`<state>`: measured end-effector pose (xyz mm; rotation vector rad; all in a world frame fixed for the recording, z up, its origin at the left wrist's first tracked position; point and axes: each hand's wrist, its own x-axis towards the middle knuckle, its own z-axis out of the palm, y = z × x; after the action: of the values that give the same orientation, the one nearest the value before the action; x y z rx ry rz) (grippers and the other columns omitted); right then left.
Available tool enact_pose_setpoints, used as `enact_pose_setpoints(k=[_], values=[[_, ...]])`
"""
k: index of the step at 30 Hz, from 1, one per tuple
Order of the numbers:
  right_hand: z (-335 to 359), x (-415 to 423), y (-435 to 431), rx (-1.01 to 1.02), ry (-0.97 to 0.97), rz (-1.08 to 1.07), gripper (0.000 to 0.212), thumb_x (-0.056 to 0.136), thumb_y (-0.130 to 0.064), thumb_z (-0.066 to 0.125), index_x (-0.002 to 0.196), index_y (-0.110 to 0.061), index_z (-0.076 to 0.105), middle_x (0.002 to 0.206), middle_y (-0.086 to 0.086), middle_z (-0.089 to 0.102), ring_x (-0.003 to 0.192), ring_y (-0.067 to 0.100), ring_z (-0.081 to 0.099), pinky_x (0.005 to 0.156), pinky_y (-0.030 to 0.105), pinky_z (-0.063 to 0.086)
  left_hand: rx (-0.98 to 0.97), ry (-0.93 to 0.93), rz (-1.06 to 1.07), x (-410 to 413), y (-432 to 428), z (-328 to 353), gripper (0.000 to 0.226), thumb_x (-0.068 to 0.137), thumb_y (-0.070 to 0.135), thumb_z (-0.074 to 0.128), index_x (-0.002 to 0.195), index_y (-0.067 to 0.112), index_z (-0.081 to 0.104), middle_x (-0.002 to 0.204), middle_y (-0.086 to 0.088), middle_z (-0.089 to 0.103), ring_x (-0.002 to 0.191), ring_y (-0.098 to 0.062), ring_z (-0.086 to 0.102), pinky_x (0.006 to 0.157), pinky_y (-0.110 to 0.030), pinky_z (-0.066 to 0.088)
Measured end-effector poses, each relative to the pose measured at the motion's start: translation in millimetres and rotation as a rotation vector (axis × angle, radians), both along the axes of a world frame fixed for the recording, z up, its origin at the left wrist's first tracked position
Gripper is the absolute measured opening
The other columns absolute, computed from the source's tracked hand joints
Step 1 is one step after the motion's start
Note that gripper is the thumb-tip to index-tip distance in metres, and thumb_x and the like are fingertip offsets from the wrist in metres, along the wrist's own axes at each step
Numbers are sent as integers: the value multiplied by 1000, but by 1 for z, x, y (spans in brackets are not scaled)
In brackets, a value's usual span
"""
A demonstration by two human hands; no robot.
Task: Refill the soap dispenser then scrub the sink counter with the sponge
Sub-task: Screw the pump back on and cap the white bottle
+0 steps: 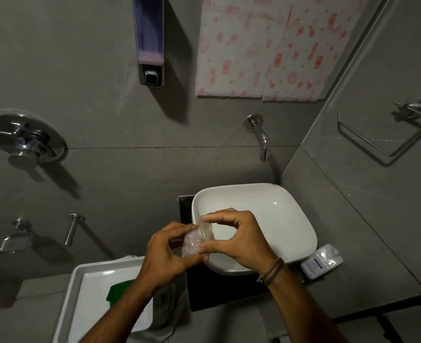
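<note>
Both hands meet over the near-left rim of the sink (254, 194). The left hand (165, 256) cups a clear soap pouch (192, 245) from below, fingers curled round it. The right hand (239, 236) pinches the pouch's top between thumb and fingers. The dispenser (150, 40) hangs on the wall well above the sink, to its left. A green sponge (119, 292) lies in a white tray (80, 280) left of the sink, under the left forearm. A white bottle (322, 261) lies on the desk (229, 293) right of the sink.
</note>
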<state>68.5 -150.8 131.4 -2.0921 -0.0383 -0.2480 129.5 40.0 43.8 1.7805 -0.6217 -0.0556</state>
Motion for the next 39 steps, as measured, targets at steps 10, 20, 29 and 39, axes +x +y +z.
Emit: enact_pose_setpoints(k=[10, 20, 29, 39], values=[[-113, -50, -6, 140, 378, -99, 71, 60, -31, 93, 120, -54, 63, 116, -25, 72, 92, 7, 73, 78, 26, 63, -7, 148, -12, -26, 0, -48, 62, 62, 47, 101, 118, 39, 77, 112, 14, 76, 104, -11, 74, 83, -21, 61], [-224, -62, 7, 336, 480, -330, 50, 82, 8, 73, 123, -20, 71, 118, -3, 75, 110, 13, 71, 94, 34, 60, 54, 467, 32, -52, -17, -161, 76, 51, 39, 102, 121, 26, 76, 119, 0, 75, 109, -13, 74, 95, -33, 62], [-259, -54, 1, 331, 534, -392, 51, 83, 10, 71, 129, -14, 69, 118, -2, 74, 109, 6, 69, 87, 22, 59, 13, 543, 70, -45, -33, -205, 71, 48, 34, 103, 113, 49, 78, 114, 13, 75, 108, -17, 76, 94, -31, 61], [-267, -59, 0, 411, 548, -370, 60, 83, 10, 73, 136, -15, 62, 126, -4, 69, 117, 9, 66, 90, 21, 58, 115, 532, 82, -46, -33, -206, 90, 47, 35, 104, 131, 29, 73, 122, 7, 73, 115, -15, 73, 101, -41, 61]])
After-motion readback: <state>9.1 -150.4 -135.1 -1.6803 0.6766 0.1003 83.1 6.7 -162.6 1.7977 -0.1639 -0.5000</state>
